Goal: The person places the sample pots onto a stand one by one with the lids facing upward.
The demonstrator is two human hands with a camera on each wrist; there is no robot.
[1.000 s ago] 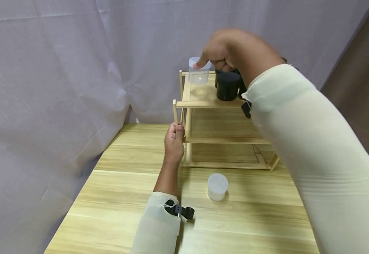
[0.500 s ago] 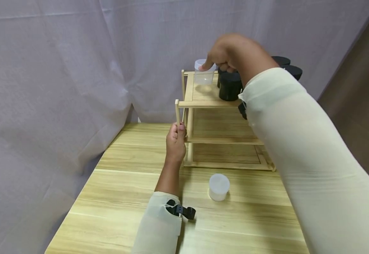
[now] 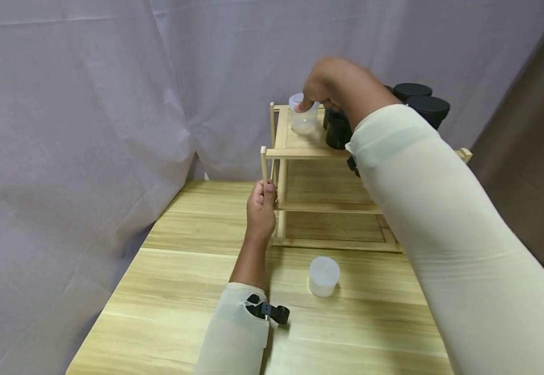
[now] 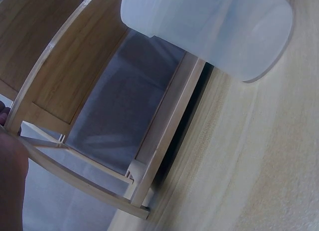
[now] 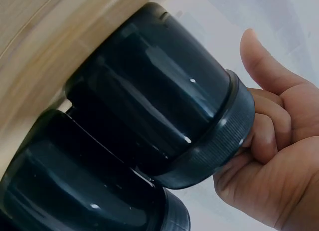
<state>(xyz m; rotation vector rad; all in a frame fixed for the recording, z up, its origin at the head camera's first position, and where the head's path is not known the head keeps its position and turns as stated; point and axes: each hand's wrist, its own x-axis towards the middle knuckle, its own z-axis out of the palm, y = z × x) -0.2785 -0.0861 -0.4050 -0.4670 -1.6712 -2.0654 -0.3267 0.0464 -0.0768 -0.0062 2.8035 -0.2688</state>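
At the back left of the top shelf, a clear plastic jar [image 3: 303, 124] stands upright, its base right at the boards. My right hand [image 3: 325, 83] holds it from above, thumb at the lid's near side; in the right wrist view, black jars [image 5: 164, 96] hide what the fingers hold. Beside the clear jar on the same shelf is a black jar [image 3: 339, 133] with a black lid, partly behind my wrist. My left hand [image 3: 261, 213] grips the left front post of the three-tier wooden rack [image 3: 318, 153].
A frosted translucent jar [image 3: 324, 277] stands on the wooden table [image 3: 182, 302] in front of the rack, and looms large in the left wrist view. More black jars [image 3: 428, 107] fill the top shelf's right side. A grey curtain [image 3: 89, 104] hangs behind.
My right hand has lowered the clear jar from above the top shelf down to its boards. The left hand keeps its grip on the post.
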